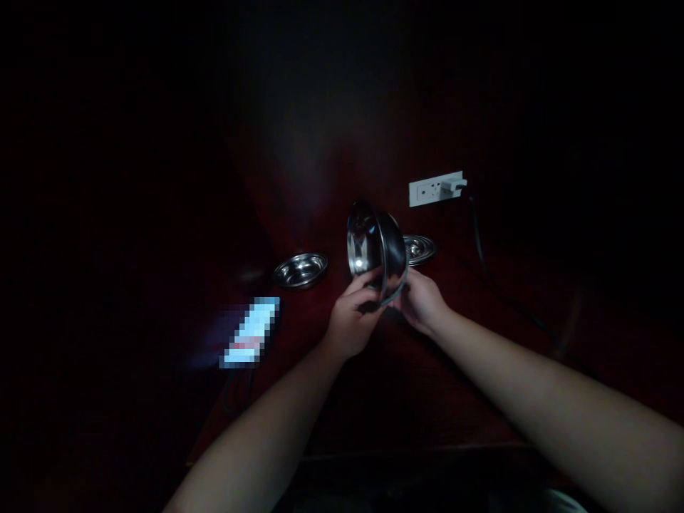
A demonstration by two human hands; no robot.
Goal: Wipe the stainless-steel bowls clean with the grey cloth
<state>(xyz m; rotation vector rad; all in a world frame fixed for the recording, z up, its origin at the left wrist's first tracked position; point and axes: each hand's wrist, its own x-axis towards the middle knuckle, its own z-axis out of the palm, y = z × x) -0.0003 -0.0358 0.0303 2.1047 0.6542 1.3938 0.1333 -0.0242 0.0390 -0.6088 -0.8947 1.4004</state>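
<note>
A shiny steel bowl (395,246) is held up on its side above the dark red table, its mouth turned to the left. My left hand (355,317) grips its lower rim, with fingers reaching over the edge into the mouth. Against the underside on the right, my right hand (425,299) is closed on the same bowl; its fingertips are hidden behind the steel. A shallow steel dish (301,271) rests on the table to the left. Partly behind the held bowl lies a flat, round steel piece with rings (420,249), perhaps a lid or plate.
A lit, pixelated screen (251,333) lies left of my forearm, with a thin cable below it. On the back wall is a white socket plate (430,190) with a plug; its dark cord (477,235) runs down to the table's right. The surroundings are very dark.
</note>
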